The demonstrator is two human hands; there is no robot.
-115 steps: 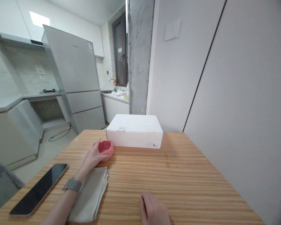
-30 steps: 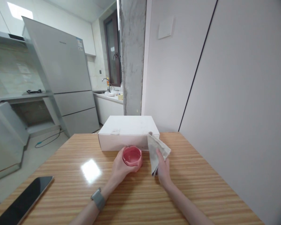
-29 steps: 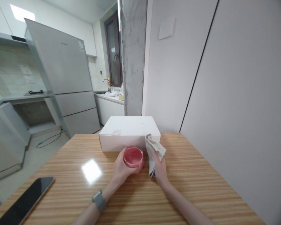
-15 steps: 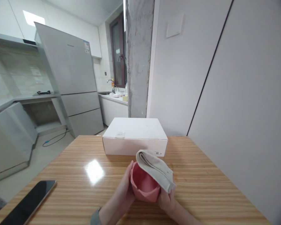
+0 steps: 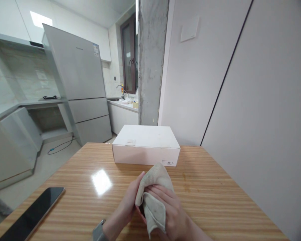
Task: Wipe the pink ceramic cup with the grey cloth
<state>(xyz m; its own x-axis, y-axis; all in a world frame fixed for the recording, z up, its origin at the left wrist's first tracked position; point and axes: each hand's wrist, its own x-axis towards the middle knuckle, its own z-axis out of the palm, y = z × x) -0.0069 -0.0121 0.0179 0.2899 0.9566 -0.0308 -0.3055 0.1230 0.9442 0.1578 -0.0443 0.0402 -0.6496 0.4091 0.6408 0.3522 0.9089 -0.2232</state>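
A pink ashtray [image 5: 140, 214] with a faceted wall is mostly hidden under a beige cloth [image 5: 157, 175]; only part of its left rim and side shows. My left hand [image 5: 130, 201] is wrapped round the ashtray's left side and wears a grey-banded watch. Fingers of my right hand [image 5: 174, 214] press the folded cloth down over and into the ashtray's opening. The cloth bunches around these fingers, and one flap hangs towards me. Both hands are near the front middle of the wooden table [image 5: 215, 201].
A closed white box [image 5: 145, 154] lies on the table just beyond my hands. At the table's left edge rests a black-screened phone [image 5: 33, 212]. A white wall [image 5: 253, 117] borders the right side. Further back stand a grey fridge [image 5: 77, 70] and kitchen cabinets.
My left hand took the ashtray from the left to the front middle. My right hand picked up the cloth, brought it over, and now presses it into the ashtray.
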